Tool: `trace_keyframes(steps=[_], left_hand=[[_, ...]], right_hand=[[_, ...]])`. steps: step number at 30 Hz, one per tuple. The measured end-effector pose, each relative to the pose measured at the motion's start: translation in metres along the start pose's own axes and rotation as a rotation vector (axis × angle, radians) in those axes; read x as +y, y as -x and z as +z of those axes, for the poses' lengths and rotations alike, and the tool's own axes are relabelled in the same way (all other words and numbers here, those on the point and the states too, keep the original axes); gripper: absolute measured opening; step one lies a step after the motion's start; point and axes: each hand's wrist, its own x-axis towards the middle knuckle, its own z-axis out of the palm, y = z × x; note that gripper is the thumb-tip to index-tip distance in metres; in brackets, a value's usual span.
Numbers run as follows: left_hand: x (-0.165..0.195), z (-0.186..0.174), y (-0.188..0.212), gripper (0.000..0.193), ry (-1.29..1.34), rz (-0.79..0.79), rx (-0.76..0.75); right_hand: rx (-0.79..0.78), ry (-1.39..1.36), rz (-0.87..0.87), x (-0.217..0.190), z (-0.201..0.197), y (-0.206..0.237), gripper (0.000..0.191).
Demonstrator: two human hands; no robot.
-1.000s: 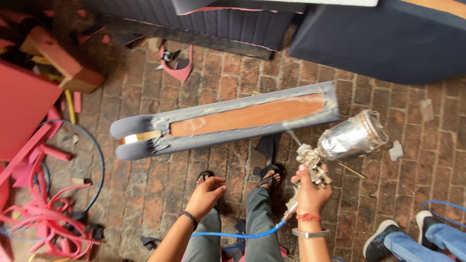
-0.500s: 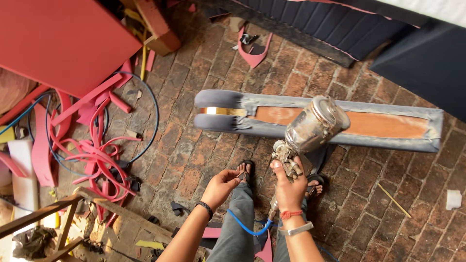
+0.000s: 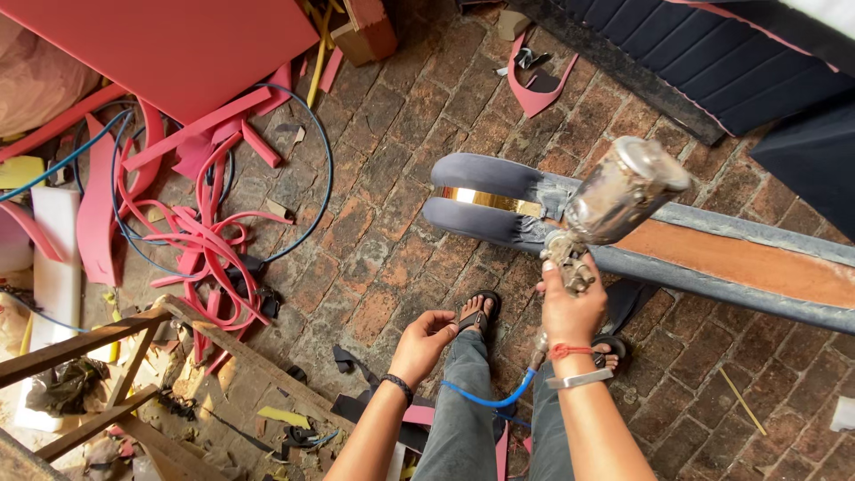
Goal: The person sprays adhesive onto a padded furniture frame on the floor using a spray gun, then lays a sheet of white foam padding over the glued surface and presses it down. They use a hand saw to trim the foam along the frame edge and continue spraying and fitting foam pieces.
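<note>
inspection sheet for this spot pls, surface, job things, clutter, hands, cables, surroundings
surface: worn brick floor, dusty
job's things: metal-cup spray gun over a long grey upholstered panel with bare wood centre and gold strip
clutter: pink foam strips, fabric scraps
grippers: right hand grips the spray gun; left hand empty, loosely curled
cables: blue air hose at the gun's base; blue cable looped on floor
surroundings: pink board, wooden frame, dark ribbed cushion

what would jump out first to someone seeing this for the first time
The right hand grips a metal spray gun with a shiny cup, raised over a long grey upholstered panel lying on the brick floor. At left sprawls a tangle of pink foam strips below a big pink sheet. The left hand hangs empty.
</note>
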Motion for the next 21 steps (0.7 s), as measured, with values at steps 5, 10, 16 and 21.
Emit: trace_keyframes(steps=[5, 10, 16, 21], left_hand=[[0.003, 0.000, -0.002, 0.036, 0.021, 0.027, -0.025], [0.012, 0.012, -0.005, 0.035, 0.012, 0.019, -0.056], [0.022, 0.046, -0.005, 0.034, -0.058, 0.012, -0.110], [0.019, 0.088, -0.005, 0.032, -0.140, 0.031, -0.177]], right_hand=[[0.012, -0.084, -0.103, -0.005, -0.006, -0.011, 0.038], [0.053, -0.125, -0.120, 0.010, -0.047, -0.019, 0.030], [0.294, -0.198, -0.201, 0.048, -0.156, -0.040, 0.030], [0.528, -0.217, -0.218, 0.080, -0.247, -0.044, 0.029]])
